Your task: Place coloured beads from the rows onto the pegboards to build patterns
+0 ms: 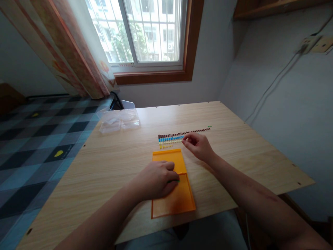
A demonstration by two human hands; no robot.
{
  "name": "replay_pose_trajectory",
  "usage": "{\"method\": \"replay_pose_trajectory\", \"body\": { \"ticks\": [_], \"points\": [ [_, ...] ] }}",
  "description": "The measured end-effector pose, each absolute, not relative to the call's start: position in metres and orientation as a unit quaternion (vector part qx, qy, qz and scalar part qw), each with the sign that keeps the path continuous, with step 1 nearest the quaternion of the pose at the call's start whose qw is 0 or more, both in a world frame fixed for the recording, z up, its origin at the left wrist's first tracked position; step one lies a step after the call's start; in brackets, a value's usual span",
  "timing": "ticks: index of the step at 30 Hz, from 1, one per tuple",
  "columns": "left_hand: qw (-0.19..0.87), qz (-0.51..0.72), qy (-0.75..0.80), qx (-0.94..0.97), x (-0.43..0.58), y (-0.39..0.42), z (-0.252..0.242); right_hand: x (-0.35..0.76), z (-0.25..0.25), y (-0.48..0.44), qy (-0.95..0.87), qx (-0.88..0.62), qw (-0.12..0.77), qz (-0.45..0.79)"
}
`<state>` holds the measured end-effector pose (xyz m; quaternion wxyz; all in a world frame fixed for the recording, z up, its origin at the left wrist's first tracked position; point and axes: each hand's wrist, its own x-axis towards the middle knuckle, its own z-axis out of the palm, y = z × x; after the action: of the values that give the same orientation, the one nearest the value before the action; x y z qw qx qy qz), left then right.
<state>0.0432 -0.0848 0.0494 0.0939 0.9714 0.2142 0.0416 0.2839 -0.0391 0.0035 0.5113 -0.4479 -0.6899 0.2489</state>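
An orange tray (179,201) with two compartments lies on the wooden table (117,156) in front of me. My left hand (156,178) rests on the tray, fingers curled, with a small green piece showing at its fingertips. Behind the tray lie rows of small sticks (174,136): a long dark brown row, then blue, white and yellow rows. My right hand (197,145) hovers at the right end of the shorter rows, fingers pinched together; what is in them I cannot make out.
A clear plastic box (118,119) sits at the table's far left. A couple of tiny green pieces (209,126) lie past the brown row's right end. A checked bed cover (36,139) is to the left, a window behind.
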Motion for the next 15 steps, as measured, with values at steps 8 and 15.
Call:
{"method": "replay_pose_trajectory", "body": {
  "ticks": [8,15],
  "points": [
    [0.051,0.159,0.266,0.949,0.036,-0.076,0.042,0.306,0.018,-0.032,-0.687,-0.489,0.525,0.116],
    [0.000,0.289,0.289,0.913,0.033,-0.066,0.037,0.395,0.019,0.008,-0.501,-0.623,0.599,-0.047]
  ]
}}
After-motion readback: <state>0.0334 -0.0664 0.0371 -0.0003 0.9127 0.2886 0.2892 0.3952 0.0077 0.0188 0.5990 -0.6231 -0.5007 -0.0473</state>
